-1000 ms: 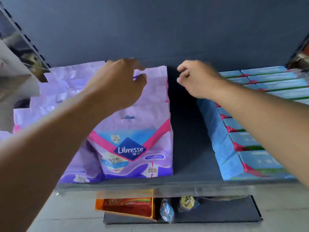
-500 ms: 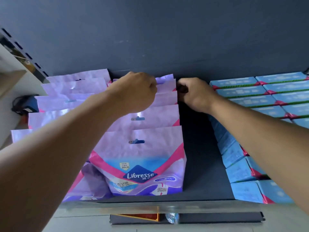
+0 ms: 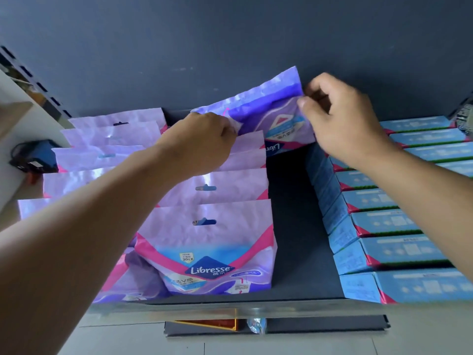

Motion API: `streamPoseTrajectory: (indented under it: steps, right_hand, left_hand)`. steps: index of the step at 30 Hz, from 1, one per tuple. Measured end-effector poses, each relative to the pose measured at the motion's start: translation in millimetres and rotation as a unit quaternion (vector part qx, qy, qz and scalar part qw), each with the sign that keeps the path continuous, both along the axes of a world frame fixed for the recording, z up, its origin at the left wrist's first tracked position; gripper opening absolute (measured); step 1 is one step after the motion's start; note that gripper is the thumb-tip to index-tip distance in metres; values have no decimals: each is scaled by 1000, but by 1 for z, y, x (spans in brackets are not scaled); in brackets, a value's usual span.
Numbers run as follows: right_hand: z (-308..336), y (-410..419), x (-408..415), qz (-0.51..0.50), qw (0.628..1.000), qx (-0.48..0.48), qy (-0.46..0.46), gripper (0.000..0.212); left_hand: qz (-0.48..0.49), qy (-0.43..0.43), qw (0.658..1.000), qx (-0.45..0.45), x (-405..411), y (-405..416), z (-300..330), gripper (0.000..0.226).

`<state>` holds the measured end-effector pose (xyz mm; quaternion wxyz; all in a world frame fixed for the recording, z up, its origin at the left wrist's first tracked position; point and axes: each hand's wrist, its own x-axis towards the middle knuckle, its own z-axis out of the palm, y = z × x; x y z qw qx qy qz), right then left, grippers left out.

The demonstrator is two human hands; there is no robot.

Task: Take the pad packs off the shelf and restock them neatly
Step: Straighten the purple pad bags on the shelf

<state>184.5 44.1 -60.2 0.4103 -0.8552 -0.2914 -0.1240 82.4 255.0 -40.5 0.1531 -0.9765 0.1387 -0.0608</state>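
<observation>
- Head view: we see a purple pad pack [image 3: 271, 116] lifted and tilted at the back of a dark shelf [image 3: 294, 226], above the rear of a row of like packs.
- Our left hand [image 3: 202, 142] pinches the pack's lower left corner, fingers curled onto it; our right hand [image 3: 340, 119] pinches its right edge between thumb and fingertips. Each grip is clamped on the same pack, one at either side.
- We judge that the step in hand is taking this rear pack off the shelf. The next move likely calls for raising it clear of the packs in front without dragging them askew.
- The standing packs [image 3: 212, 242] form a row running front to back below the lifted one, each upright; the foremost shows a Libresse label. A second row of purple packs [image 3: 102, 155] stands to the left.
- A bare strip of shelf lies to the right, then rows of blue boxes [image 3: 399, 221].
- A grey back wall [image 3: 230, 47] rises behind everything.
</observation>
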Motion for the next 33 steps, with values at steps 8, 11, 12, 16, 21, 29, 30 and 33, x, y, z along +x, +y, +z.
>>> streamPoseTrajectory:
  steps: [8,11,12,16,21,29,30,33]
  right_hand:
    - [25,-31,-15,-27,996,47,-77,17]
    - [37,-20,-15,-19,985,7,-173,19]
    - [40,-13,-14,-15,978,-13,-206,20]
    - [63,23,-13,31,954,-89,-284,26]
    - [81,52,-13,109,939,-161,-284,32]
    - [32,-10,-10,-44,989,75,-123,55]
    - [22,-15,-8,-56,995,76,-41,62]
    - [4,-17,0,-17,985,39,166,78]
  left_hand:
    - [313,-52,851,-419,5,-6,6,70]
    - [269,-35,869,-414,1,-9,11,77]
    - [259,-31,874,-410,0,-10,13,70]
    - [255,-22,878,-405,0,-12,21,43]
    - [246,-28,861,-443,1,-4,19,17]
    - [235,-21,805,-544,-1,13,8,6]
    - [235,-16,791,-565,-1,15,7,7]
    - [227,-9,771,-595,1,17,4,8]
